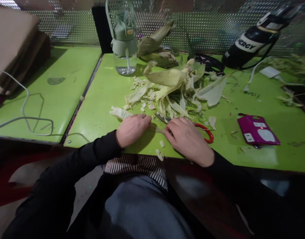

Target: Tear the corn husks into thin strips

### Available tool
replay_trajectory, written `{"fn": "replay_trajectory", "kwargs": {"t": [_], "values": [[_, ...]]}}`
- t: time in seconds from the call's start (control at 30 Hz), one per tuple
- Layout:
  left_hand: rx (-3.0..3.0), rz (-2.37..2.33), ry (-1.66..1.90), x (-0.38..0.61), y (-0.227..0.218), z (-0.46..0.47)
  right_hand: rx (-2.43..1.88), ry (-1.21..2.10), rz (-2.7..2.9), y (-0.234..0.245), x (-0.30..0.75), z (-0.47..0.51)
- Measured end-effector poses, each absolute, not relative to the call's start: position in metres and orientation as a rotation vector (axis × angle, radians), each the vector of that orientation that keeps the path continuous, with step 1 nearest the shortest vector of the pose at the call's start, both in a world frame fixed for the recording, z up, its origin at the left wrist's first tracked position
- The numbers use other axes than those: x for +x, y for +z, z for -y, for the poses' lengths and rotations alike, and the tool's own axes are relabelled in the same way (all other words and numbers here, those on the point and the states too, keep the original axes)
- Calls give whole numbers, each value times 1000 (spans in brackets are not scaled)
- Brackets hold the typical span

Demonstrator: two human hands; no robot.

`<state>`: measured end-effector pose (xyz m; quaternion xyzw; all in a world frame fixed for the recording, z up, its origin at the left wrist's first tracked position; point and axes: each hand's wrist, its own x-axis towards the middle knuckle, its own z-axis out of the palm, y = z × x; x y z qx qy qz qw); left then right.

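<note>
Nearest the lens: your lap, with a striped hem [137,167] between two dark sleeves, pressed against the near edge of the green tabletop [97,99].

Your left hand [132,129], ring on one finger, rests knuckles-up on the tabletop. Its fingers are curled and pressed together, and the tips lie just beside a pale husk scrap [119,113].

Your right hand [187,139] lies palm-down over the scissors [207,133], fingers together and pointing toward the left hand. A red handle loop shows past the hand and a dark blade tip shows ahead of it.

The husk pile [174,89] lies just beyond both hands, at mid-tabletop.

Progress, as judged: much of the pile is already in strips and small cut bits, some scattered to the near edge. Several whole husks [154,43] lie uncut at the back, beside the water bottle [123,36].

Also on the tabletop are a magenta device [258,134] to your right, a black bottle [254,41] tipped at the far right, and a white cable [25,109] on the neighbouring panel.

Hidden or unclear:
- Your right hand covers the scissors' pivot and second loop, so you cannot tell whether it grips them or only rests on them.
- Nothing shows what the left fingers enclose, if anything.
- A thin grey sliver between your hands may be a blade or a strip.
- The right edge is blurred.
</note>
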<state>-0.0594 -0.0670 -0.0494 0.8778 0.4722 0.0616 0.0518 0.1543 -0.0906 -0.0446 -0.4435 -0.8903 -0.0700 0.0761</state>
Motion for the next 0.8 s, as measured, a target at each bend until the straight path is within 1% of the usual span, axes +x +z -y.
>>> {"fn": "replay_trajectory", "kwargs": {"t": [0.23, 0.43, 0.67, 0.8], "values": [[2834, -1350, 83, -62, -44, 51, -1398, -190, 2687, -41, 151, 92], [2767, -1177, -68, -73, -31, 27, -1566, -80, 2722, -37, 145, 95], [2555, -918, 76, -93, -28, 22, -1500, -115, 2721, -40, 147, 96], [2426, -977, 109, -101, -31, 22, -1426, -170, 2687, -46, 148, 98]]}}
